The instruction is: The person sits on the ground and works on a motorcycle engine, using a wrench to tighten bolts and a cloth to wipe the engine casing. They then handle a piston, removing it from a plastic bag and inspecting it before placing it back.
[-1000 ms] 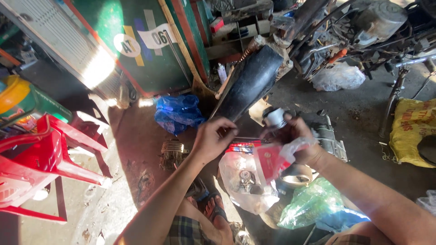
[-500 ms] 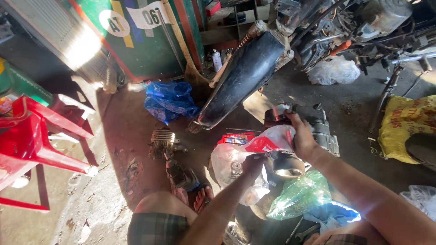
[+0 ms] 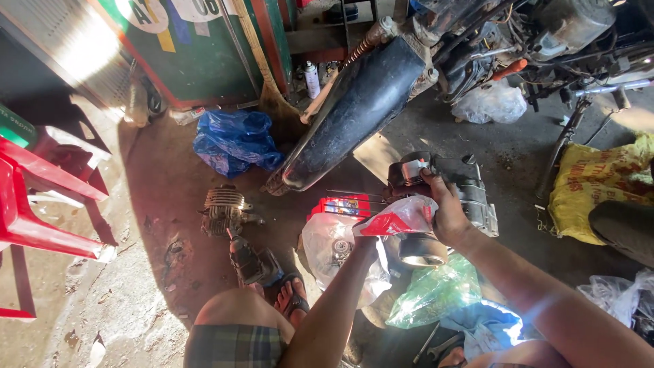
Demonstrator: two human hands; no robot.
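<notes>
Head view, looking down at a workshop floor. At centre we see a small red-and-white plastic packet (image 3: 398,218), held above the floor just in front of a dark engine block (image 3: 443,187). Our right hand (image 3: 446,211) is wrapped over the packet's far end, fingers curled shut around it, with the thumb side close against the engine block. Our left hand (image 3: 364,242) comes up from below to the packet's near end; the packet covers its fingers, so we cannot tell how tightly they are closed or whether they pinch the plastic.

Directly under the packet lie a clear plastic bag (image 3: 334,255) containing metal parts and a round dark metal part (image 3: 422,251). Beside these sit a crumpled green plastic bag (image 3: 436,293) and, behind the packet, a flat red box (image 3: 340,204). Our sandalled foot (image 3: 293,300) and bare knee (image 3: 235,317) appear at the lower edge.

Further left on the concrete rests a finned engine cylinder (image 3: 223,206), with a blue plastic bag (image 3: 235,140) beyond it. A long black exhaust muffler (image 3: 357,112) slants across the upper centre. A red plastic chair (image 3: 34,204) stands at far left, and a yellow sack (image 3: 599,187) lies at far right.
</notes>
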